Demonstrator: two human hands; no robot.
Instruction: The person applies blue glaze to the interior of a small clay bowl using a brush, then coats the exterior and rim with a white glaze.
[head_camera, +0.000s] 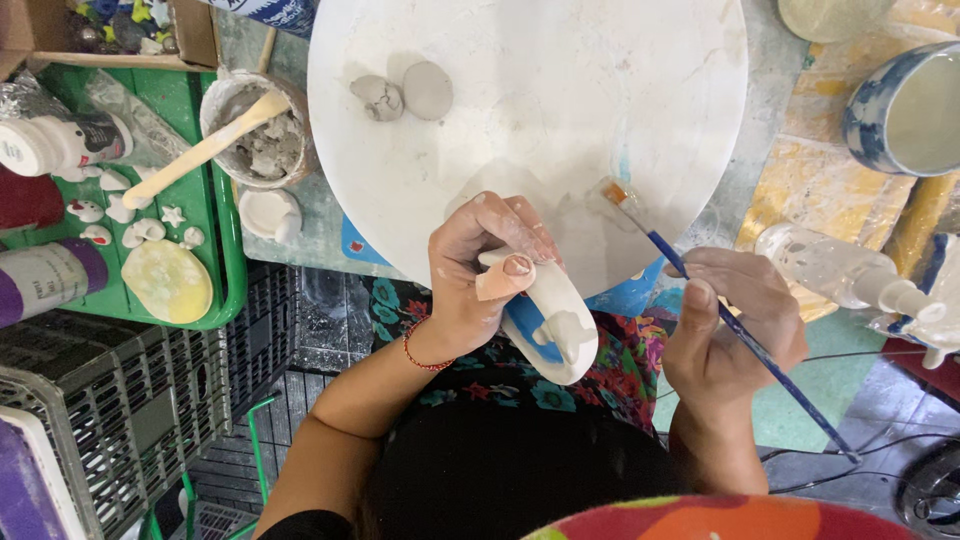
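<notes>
White round board, two clay lumps

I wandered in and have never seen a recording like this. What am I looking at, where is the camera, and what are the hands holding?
There is no machine: one camera worn on a person's head looks down at their own hands. The left hand grips a white unpainted clay piece, blue on its underside. The right hand holds a thin blue-handled brush, its tip over a round white board with two grey clay lumps. At the left stand a tub of clay with a wooden spatula and a green tray of small figurines.
</notes>
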